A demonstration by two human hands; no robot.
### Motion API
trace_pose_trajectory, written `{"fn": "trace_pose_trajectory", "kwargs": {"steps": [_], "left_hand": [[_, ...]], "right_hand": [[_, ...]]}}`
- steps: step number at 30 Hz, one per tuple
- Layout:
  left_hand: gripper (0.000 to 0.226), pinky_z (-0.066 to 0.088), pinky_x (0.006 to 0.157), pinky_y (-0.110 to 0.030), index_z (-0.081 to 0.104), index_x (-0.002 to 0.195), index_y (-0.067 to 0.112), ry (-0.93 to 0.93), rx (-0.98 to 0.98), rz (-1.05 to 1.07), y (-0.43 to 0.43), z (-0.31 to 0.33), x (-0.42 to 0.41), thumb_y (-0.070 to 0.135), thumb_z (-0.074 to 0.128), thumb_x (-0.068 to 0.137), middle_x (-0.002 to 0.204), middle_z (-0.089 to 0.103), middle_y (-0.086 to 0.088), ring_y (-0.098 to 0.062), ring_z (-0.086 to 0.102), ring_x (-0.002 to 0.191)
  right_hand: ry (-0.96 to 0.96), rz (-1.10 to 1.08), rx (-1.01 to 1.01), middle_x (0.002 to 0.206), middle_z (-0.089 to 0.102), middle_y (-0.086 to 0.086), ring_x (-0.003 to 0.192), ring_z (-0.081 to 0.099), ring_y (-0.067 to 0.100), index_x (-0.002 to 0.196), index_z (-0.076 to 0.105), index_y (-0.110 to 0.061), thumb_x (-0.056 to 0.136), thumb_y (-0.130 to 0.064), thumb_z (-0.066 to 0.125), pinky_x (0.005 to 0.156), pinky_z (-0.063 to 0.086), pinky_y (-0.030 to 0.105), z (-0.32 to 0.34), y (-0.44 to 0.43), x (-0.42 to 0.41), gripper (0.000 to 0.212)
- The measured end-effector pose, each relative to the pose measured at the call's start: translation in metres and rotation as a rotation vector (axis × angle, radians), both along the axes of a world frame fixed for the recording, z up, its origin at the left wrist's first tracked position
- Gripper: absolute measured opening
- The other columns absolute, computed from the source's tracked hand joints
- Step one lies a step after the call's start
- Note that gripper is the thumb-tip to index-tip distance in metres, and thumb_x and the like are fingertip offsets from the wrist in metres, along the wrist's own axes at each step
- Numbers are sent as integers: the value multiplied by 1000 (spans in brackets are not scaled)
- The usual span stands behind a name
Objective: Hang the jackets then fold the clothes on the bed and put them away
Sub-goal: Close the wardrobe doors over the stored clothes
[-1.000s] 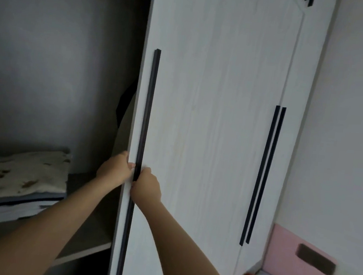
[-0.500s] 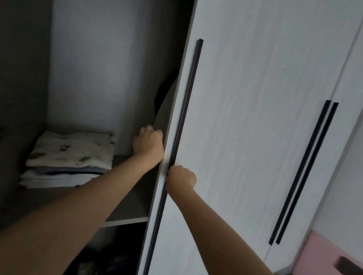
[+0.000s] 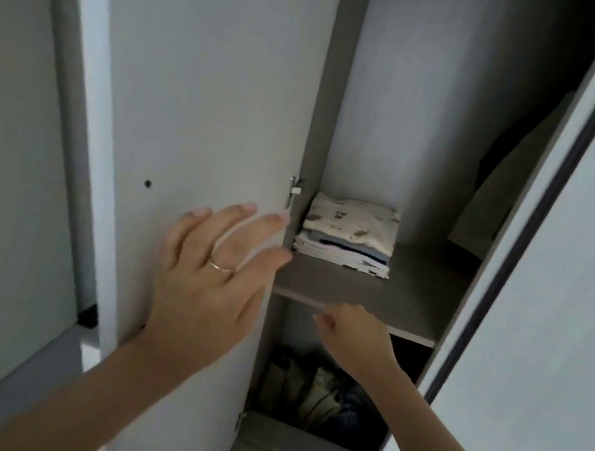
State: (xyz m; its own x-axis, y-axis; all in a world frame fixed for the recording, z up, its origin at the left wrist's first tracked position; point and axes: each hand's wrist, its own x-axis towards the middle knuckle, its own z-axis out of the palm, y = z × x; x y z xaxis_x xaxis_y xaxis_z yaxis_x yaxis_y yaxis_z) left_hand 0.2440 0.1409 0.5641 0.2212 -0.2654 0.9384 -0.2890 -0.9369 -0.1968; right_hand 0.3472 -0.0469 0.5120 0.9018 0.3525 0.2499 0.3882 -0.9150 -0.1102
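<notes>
Centre left, the left hand [image 3: 208, 282] lies flat, fingers spread, on the pale grey wardrobe door [image 3: 211, 85]; the right hand [image 3: 350, 333] curls at the grey-brown shelf [image 3: 410, 294] edge, grip unclear.

**Matt Board, Soft Cloth, Bits of Metal**

Showing smooth, matt pale laminate on the open door [image 3: 209, 104] and matt grey-brown board on the shelf [image 3: 373, 293]. Glinting as bare metal at the hinge [image 3: 293, 191] and as polished gold-coloured metal at the ring [image 3: 220, 267]. Lying soft and matt as cloth in the folded stack [image 3: 348, 235].
</notes>
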Motion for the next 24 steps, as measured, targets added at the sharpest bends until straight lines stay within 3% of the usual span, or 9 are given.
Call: {"fn": "trace_pose_trajectory", "kwargs": {"steps": [3,8,11,13,16,17,19,21,24], "left_hand": [[35,-1,116,-51,68,103,13,23,-53,169,16,7,-15,-5,54,77,144,45,-8,-35,28,138],[31,6,115,-58,70,97,13,-88,-1,296,41,2,-40,-8,52,84,143,47,-8,-30,30,139],[33,27,104,-67,68,96,7,-1,-37,131,56,0,-38,-13,44,83,144,41,-13,-29,15,145],[39,36,102,-58,65,91,7,-40,-86,-10,54,-2,-32,-18,36,85,139,42,-13,-26,13,146],[50,28,110,-36,58,94,15,-88,-230,-121,43,-7,-32,-23,32,75,136,40,-6,-22,26,137],[51,28,110,-35,57,96,17,-106,-290,-151,39,-9,-35,-21,32,74,138,35,3,-24,29,133],[47,38,103,-45,54,100,19,-163,-406,-214,24,-9,-40,-18,34,78,140,19,13,-23,28,131],[43,43,95,-52,49,106,17,-212,-513,-268,9,-9,-44,-17,44,80,137,15,-2,-22,26,134],[48,37,102,-60,46,112,17,-190,-607,-438,-25,-6,-45,-16,49,79,140,10,-18,-39,27,136]], "right_hand": [[21,91,49,80,65,1,75,59,18,77,57,-14,99,-38,39,62,39,28,10,19,-4,37],[27,179,133,77,68,1,74,62,16,76,59,-12,98,-36,42,70,52,33,23,31,-11,36],[39,219,128,76,69,1,72,62,14,77,60,-10,97,-34,44,69,52,33,29,36,-19,35],[46,247,161,72,69,-2,67,62,10,77,61,-10,98,-33,44,65,50,30,33,37,-22,36],[45,281,236,67,69,-6,63,62,6,75,60,-10,99,-33,43,64,50,26,39,33,-33,37],[51,294,261,66,69,-6,63,63,5,75,60,-10,99,-32,44,66,51,25,40,31,-36,37],[64,317,284,67,69,-7,66,64,4,76,61,-11,99,-31,44,69,52,24,40,22,-45,36],[90,356,294,69,69,-8,67,64,0,77,61,-10,100,-30,44,69,50,19,38,17,-52,35],[168,438,367,71,69,-7,69,66,-1,75,60,-13,99,-23,48,67,48,11,36,4,-68,30]]}}
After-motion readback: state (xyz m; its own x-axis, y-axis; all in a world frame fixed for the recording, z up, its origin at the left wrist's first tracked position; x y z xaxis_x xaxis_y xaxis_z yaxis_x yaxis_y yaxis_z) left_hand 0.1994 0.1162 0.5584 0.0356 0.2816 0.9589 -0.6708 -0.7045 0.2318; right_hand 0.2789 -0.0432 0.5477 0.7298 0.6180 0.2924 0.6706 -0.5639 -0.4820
